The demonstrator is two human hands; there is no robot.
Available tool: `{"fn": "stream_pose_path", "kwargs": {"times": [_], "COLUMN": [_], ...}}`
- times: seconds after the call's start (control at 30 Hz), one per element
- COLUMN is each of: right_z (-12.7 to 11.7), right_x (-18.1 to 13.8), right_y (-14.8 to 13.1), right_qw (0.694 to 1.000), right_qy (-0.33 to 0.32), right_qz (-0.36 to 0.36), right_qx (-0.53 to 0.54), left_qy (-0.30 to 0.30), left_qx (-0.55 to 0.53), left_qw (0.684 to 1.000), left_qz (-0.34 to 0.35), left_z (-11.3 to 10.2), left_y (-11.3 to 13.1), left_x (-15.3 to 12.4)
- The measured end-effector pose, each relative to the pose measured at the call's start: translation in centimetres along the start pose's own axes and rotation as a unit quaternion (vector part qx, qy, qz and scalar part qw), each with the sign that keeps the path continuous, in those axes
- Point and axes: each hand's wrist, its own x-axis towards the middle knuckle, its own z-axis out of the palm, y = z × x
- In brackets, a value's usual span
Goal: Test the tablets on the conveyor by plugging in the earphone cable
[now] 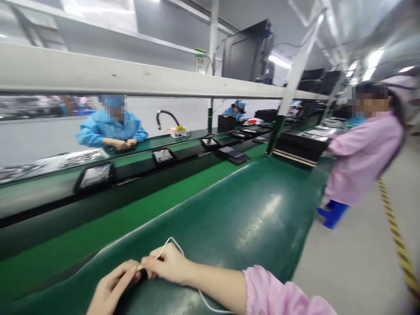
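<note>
Low in the head view, my left hand (114,284) and my right hand (169,264) meet above the green bench mat (236,223). Both are closed, thumbs and fingers pinching a small yellowish piece (140,267) between them. Its exact kind is too small to make out. A thin white cable (171,239) loops up over my right hand and shows again below the forearm, running toward the bottom edge. Whether the cable joins the yellowish piece is hidden by my fingers.
Beyond the bench runs a green conveyor belt (183,188) with black trays (95,175) carrying devices. A white shelf beam (138,72) crosses above, held by a slanted post (292,83). Co-workers in blue sit opposite; a person in pink (364,148) stands at right.
</note>
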Motion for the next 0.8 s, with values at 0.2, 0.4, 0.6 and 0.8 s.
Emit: {"fn": "stream_pose_path", "kwargs": {"times": [0.2,0.4,0.6,0.8], "right_z": [0.15,0.15,0.35,0.24], "right_x": [0.28,0.19,-0.04,-0.06], "right_y": [-0.13,0.17,-0.13,-0.07], "right_qw": [1.0,1.0,0.998,0.998], "right_qy": [-0.011,-0.015,-0.059,-0.053], "right_qz": [-0.016,-0.005,-0.008,-0.01], "right_qx": [-0.002,-0.013,-0.02,-0.018], "left_qy": [-0.047,-0.047,-0.043,-0.055], "left_qx": [-0.072,-0.107,-0.133,-0.146], "left_qw": [0.996,0.993,0.989,0.987], "left_qz": [-0.014,-0.027,-0.046,-0.04], "left_z": [-0.28,0.02,-0.05,-0.06], "left_y": [0.7,1.14,0.76,0.53], "left_x": [0.12,-0.01,-0.12,-0.09]}}
